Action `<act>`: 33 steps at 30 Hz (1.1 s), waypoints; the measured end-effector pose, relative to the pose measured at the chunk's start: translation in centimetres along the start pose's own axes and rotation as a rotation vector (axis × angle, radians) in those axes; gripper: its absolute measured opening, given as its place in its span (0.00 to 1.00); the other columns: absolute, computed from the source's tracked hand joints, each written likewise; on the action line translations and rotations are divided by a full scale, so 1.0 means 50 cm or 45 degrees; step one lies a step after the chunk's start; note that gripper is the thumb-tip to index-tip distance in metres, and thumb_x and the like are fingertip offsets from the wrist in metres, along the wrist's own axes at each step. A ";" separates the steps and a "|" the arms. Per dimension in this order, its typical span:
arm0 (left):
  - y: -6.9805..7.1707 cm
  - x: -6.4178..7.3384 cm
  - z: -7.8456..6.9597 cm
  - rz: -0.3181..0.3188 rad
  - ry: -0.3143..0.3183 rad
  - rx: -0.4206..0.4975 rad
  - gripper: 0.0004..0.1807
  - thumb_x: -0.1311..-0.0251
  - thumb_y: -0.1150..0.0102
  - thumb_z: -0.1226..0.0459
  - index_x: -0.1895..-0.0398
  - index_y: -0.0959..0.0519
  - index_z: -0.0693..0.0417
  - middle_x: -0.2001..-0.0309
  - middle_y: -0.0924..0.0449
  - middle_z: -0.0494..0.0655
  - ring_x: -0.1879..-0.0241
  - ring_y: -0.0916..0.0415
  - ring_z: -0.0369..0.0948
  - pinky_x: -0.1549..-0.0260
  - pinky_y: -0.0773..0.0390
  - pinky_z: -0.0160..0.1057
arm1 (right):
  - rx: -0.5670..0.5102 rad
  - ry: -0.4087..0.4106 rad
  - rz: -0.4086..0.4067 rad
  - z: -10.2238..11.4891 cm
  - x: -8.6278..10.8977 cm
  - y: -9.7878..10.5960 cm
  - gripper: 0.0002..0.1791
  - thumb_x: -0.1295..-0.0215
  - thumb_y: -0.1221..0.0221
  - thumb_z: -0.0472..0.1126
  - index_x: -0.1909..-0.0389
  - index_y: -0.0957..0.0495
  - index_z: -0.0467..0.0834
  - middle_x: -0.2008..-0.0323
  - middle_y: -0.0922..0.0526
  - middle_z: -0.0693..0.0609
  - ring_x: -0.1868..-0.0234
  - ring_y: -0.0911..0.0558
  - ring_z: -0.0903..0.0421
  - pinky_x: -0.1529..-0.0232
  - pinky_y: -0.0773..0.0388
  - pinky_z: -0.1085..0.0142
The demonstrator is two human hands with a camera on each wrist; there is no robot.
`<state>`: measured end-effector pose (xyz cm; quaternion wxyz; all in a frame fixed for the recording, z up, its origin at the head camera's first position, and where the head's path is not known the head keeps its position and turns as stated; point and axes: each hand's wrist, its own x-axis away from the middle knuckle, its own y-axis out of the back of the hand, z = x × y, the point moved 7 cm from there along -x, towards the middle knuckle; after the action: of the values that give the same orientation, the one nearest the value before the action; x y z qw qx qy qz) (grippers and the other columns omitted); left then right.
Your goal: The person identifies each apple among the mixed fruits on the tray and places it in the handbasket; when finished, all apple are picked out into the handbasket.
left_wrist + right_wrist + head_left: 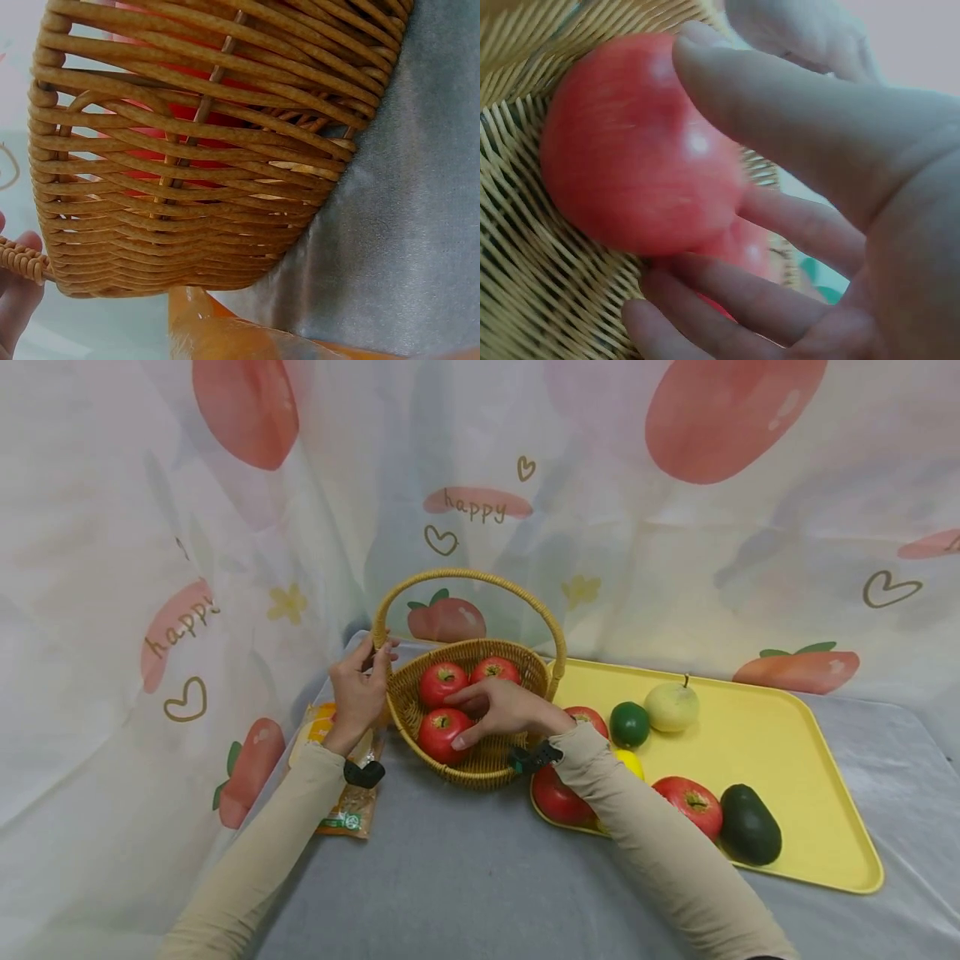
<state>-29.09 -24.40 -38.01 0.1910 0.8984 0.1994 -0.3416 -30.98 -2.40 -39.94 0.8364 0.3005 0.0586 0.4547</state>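
A wicker basket (483, 774) with a tall arched handle (468, 574) stands on the cloth, several red apples inside. My left hand (358, 689) holds the handle near its left base; in the left wrist view some fingers (19, 300) show at the handle. Inside the basket, my right hand (510, 706) has its thumb and fingers around the front apple (442, 735). In the right wrist view the thumb lies against that apple (641, 150), and the fingers pass along its other side. Two more apples (444, 683) (495, 671) sit behind it.
Right of the basket lies a yellow tray (810, 810) with a red apple (688, 806), an avocado (750, 825), a green fruit (629, 724) and a pale pear (672, 706). The right forearm crosses over it. A plastic food packet (348, 806) lies beneath the left wrist.
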 end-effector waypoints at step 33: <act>-0.002 0.002 -0.028 -0.029 -0.041 0.033 0.16 0.26 0.44 0.77 0.39 0.18 0.73 0.55 0.12 0.72 0.62 0.13 0.67 0.62 0.21 0.17 | 0.048 -0.072 -0.504 -0.113 0.475 0.138 0.41 0.39 0.22 0.41 0.25 0.27 0.44 0.31 0.20 0.41 0.35 0.21 0.72 0.38 0.29 0.82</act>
<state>-28.32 -23.62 -37.11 0.1788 0.8927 0.2022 -0.3609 -24.30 21.82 -36.54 0.9050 0.3115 0.1016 0.2715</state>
